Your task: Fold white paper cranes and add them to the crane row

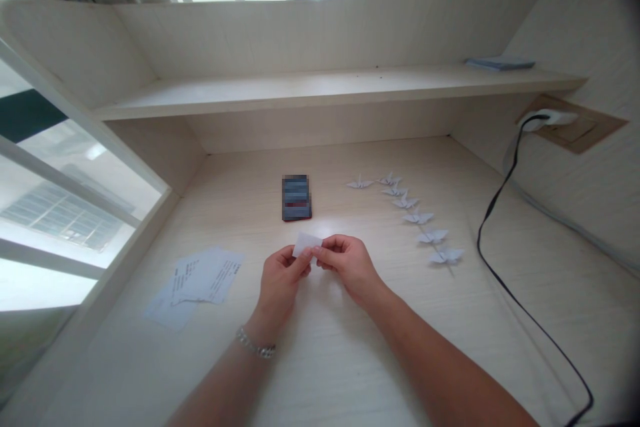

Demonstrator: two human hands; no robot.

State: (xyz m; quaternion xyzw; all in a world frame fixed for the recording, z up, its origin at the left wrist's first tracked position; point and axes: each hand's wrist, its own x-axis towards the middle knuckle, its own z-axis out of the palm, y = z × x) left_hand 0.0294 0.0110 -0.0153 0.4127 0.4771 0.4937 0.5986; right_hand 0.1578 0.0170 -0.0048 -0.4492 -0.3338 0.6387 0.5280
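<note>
A small folded piece of white paper (pixel 306 242) is held up between my two hands, above the middle of the desk. My left hand (pixel 283 275) pinches its left and lower side, thumb on top. At its right lower edge, my right hand (pixel 349 263) grips with thumb and forefinger. The fingers behind the paper are partly hidden. To the right, several white paper cranes (pixel 419 218) stand in a curved row on the desk. Printed paper sheets (pixel 205 275) lie overlapping on the left, apart from my left hand.
A dark phone (pixel 297 198) lies just beyond my hands, its screen blurred. A black cable (pixel 493 203) runs from the wall socket (pixel 575 121) down the desk's right side. Above the back of the desk is a shelf (pixel 300 92) with a flat booklet (pixel 500 63).
</note>
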